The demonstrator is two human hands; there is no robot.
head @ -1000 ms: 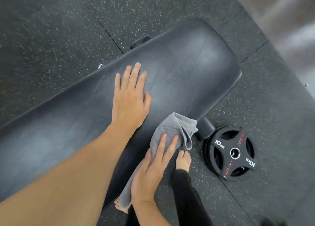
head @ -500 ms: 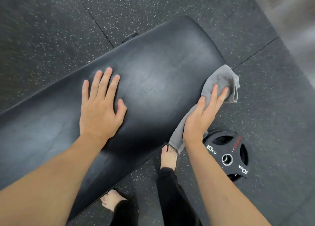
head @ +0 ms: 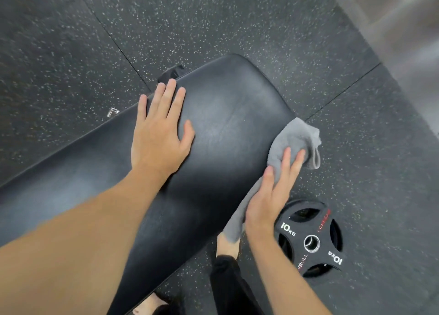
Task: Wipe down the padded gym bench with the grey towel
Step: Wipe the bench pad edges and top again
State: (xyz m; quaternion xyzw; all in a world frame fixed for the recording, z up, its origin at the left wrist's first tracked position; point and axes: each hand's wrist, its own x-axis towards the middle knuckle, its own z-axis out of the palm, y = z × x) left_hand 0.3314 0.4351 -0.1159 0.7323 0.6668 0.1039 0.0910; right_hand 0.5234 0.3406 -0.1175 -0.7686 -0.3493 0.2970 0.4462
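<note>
The black padded bench (head: 228, 124) runs diagonally from lower left to its rounded end at upper centre. My left hand (head: 159, 134) lies flat on the pad's top near the far edge, fingers spread, holding nothing. My right hand (head: 270, 196) presses the grey towel (head: 297, 139) against the bench's near side edge, close to the rounded end. The towel bunches past my fingertips and a strip of it hangs down below my wrist. How the thumb grips the towel is hidden.
A black 10 kg weight plate (head: 311, 238) lies on the speckled rubber floor (head: 237, 25) right of my right wrist. My bare feet (head: 226, 246) and dark trouser legs stand beside the bench's near side. A small metal part (head: 112, 111) shows beyond the bench.
My right hand has slid the towel along the bench's near edge from mid-bench toward the rounded end. My left hand stayed flat on the pad, now nearer the far edge.
</note>
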